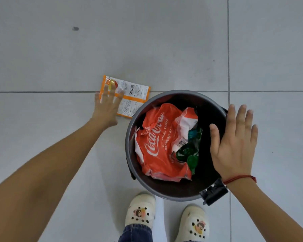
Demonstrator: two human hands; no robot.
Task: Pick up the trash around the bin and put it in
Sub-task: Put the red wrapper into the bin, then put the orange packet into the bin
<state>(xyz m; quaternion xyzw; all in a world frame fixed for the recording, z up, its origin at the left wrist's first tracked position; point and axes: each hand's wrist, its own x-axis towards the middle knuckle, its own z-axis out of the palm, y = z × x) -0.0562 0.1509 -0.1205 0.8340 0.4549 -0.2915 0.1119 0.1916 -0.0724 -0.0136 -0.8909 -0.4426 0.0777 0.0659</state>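
Head view: our left hand [107,106] is spread flat, fingers on the flat orange-and-white plastic packet [129,96] lying just beside the round grey bin [129,137]. We should pinch one edge, then lift. Our right hand [234,144] hovers spread, holding nothing, over the bin.

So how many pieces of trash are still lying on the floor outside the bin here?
1. An orange and white wrapper lies flat on the floor, up-left of the bin, with the open left hand over its near end. The bin could hide something behind it.
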